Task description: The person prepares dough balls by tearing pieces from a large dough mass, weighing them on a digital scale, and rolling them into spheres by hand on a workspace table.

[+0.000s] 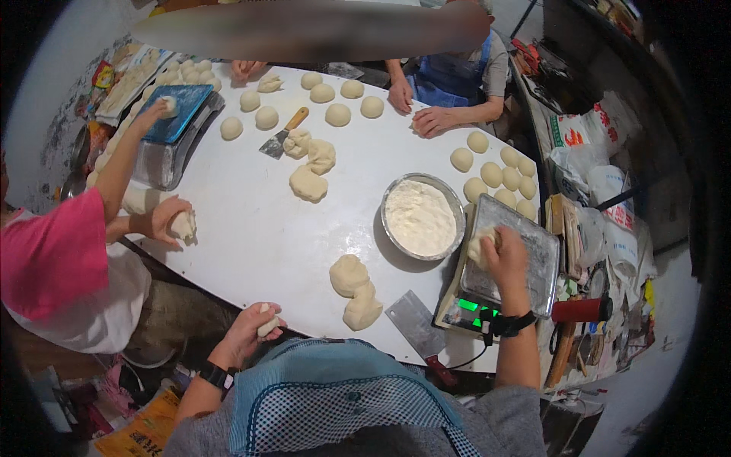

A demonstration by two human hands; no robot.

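Observation:
My left hand (246,331) grips a small piece of dough (267,327) at the table's near edge. Over the metal pan (534,260) of a digital scale, my right hand (507,260) holds a larger lump of dough (481,249); whether the lump rests on the pan I cannot tell. The scale's display (468,304) glows green. Two joined dough lumps (357,291) lie on the white table (257,251) between my hands. Beside them is a cleaver (417,323), its red handle over the edge. A metal bowl of flour (422,220) stands left of the scale.
At left, a co-worker's hand (165,108) holds dough on a blue-topped scale (183,108); their other hand (165,220) grips dough. Another person's hands (437,120) work across the table. Round dough balls (491,174) sit behind my scale. A scraper (285,134) lies near more dough (308,183).

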